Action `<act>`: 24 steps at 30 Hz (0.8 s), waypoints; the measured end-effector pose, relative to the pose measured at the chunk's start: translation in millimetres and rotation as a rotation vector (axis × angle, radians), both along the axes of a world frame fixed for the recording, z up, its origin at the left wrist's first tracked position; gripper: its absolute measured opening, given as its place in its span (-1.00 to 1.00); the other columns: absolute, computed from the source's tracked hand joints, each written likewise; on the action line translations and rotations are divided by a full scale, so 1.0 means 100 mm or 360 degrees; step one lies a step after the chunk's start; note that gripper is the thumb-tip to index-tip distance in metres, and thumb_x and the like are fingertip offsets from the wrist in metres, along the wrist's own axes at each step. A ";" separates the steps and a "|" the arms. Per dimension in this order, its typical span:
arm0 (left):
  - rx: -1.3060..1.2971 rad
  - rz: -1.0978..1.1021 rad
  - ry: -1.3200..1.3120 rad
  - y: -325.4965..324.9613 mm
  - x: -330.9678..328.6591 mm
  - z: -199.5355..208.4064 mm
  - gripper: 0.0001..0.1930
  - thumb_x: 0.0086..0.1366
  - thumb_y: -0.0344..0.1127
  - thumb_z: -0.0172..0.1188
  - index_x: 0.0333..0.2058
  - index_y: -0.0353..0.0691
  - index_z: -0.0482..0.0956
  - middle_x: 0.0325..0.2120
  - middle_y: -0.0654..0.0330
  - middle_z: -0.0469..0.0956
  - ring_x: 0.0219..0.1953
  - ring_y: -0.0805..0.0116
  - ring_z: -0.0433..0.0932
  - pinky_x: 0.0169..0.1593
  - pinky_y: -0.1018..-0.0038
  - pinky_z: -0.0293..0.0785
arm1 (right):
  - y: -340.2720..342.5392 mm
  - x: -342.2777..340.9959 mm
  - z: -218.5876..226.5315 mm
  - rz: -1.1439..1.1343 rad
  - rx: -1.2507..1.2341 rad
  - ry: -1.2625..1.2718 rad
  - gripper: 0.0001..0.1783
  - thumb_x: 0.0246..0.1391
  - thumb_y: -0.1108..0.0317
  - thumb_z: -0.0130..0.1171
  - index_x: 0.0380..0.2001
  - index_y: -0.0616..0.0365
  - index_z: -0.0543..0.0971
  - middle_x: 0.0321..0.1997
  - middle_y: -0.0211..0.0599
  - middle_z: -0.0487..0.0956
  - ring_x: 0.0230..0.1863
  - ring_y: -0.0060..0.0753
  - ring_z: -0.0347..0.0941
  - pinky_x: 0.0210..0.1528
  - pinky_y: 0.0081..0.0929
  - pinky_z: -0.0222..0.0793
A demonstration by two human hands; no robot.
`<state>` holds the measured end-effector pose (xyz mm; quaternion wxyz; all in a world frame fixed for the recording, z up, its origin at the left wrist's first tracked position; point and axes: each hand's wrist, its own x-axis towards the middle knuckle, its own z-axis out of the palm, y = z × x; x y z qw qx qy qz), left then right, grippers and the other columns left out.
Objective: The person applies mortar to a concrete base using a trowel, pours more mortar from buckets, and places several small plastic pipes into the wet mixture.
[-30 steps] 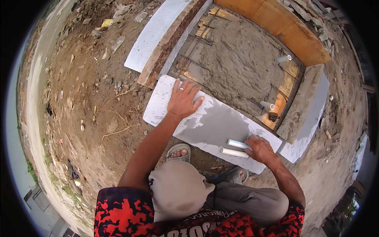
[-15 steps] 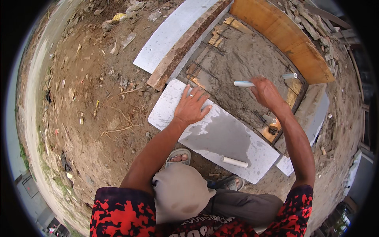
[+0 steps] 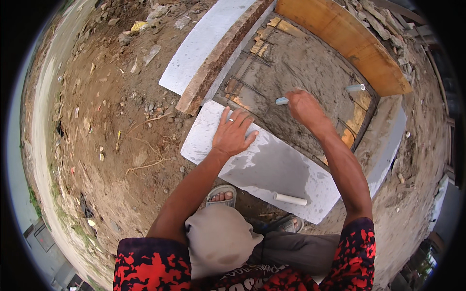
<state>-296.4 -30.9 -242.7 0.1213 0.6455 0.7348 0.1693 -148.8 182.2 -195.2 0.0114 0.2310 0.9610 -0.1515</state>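
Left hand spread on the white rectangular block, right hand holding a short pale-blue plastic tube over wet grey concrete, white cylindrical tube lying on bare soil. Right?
Wrong resting place: the white cylindrical tube lies on the white rectangular block, as the head view shows. The rest stands: left hand spread on that block, right hand holding the short pale-blue plastic tube over wet grey concrete.

My L hand [image 3: 232, 136] on the near block [image 3: 269, 162], pipe [image 3: 290, 199] on its R half. Concrete [image 3: 310, 63] behind; my R hand [image 3: 306, 109] w/ 2nd pipe [image 3: 281, 101] over or on it, can't tell. Board [image 3: 349, 43] beyond.
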 end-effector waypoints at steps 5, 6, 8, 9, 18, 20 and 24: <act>0.0055 -0.0034 0.0021 0.03 0.02 -0.03 -0.56 0.25 0.02 0.05 -0.07 -0.20 0.51 -0.02 0.15 0.42 0.18 0.16 0.25 0.33 0.03 -0.12 | -0.04 -0.02 -0.16 -0.0002 0.0047 -0.0104 -0.81 -0.01 0.50 -0.06 -0.43 0.30 0.56 -0.33 0.08 0.57 -0.25 0.06 0.54 -0.22 -0.13 0.47; 0.0083 -0.0041 0.0022 0.03 0.02 -0.03 -0.57 0.25 0.01 0.05 -0.08 -0.21 0.51 -0.02 0.14 0.42 0.18 0.15 0.25 0.33 0.03 -0.11 | -0.07 -0.03 -0.19 -0.0006 0.0046 -0.0201 -0.80 0.01 0.48 -0.08 -0.43 0.30 0.55 -0.32 0.09 0.57 -0.24 0.05 0.55 -0.22 -0.13 0.47; 0.0078 -0.0044 0.0009 0.06 0.04 -0.02 -0.57 0.25 0.00 0.06 -0.08 -0.21 0.51 -0.02 0.14 0.42 0.18 0.15 0.25 0.33 0.02 -0.10 | -0.07 -0.05 -0.23 -0.0028 0.0071 -0.0189 -0.79 0.01 0.48 -0.09 -0.43 0.29 0.55 -0.32 0.09 0.57 -0.24 0.06 0.55 -0.22 -0.13 0.48; 0.0078 -0.0043 -0.0008 0.09 0.06 -0.02 -0.58 0.24 -0.01 0.07 -0.08 -0.21 0.50 -0.02 0.14 0.42 0.18 0.15 0.25 0.33 0.02 -0.10 | -0.05 -0.05 -0.23 -0.0045 0.0101 -0.0180 -0.79 0.01 0.48 -0.10 -0.44 0.28 0.55 -0.32 0.09 0.58 -0.24 0.07 0.56 -0.23 -0.13 0.49; 0.0114 0.0023 0.0041 0.30 0.28 0.01 -0.56 0.21 0.00 0.10 -0.08 -0.22 0.51 -0.04 0.14 0.43 0.18 0.17 0.25 0.33 0.04 -0.14 | 0.19 -0.11 -0.23 -0.0164 -0.0057 -0.0161 -0.82 -0.03 0.54 -0.03 -0.42 0.29 0.58 -0.29 0.06 0.60 -0.22 0.06 0.57 -0.18 -0.17 0.51; 0.0102 0.0031 0.0040 0.36 0.34 0.06 -0.56 0.21 -0.01 0.09 -0.07 -0.22 0.50 -0.04 0.13 0.43 0.18 0.17 0.25 0.33 0.04 -0.15 | 0.22 -0.03 -0.12 -0.0095 -0.0081 -0.0168 -0.82 -0.04 0.55 -0.03 -0.42 0.28 0.58 -0.29 0.07 0.60 -0.21 0.07 0.57 -0.18 -0.16 0.51; 0.0079 0.0001 0.0045 0.36 0.33 0.13 -0.59 0.22 -0.06 0.10 -0.06 -0.22 0.48 -0.03 0.14 0.43 0.18 0.13 0.26 0.33 0.05 -0.13 | 0.26 -0.06 -0.09 -0.0182 -0.0202 -0.0223 -0.81 -0.04 0.57 -0.01 -0.36 0.30 0.57 -0.29 0.14 0.58 -0.20 0.13 0.56 -0.17 -0.10 0.49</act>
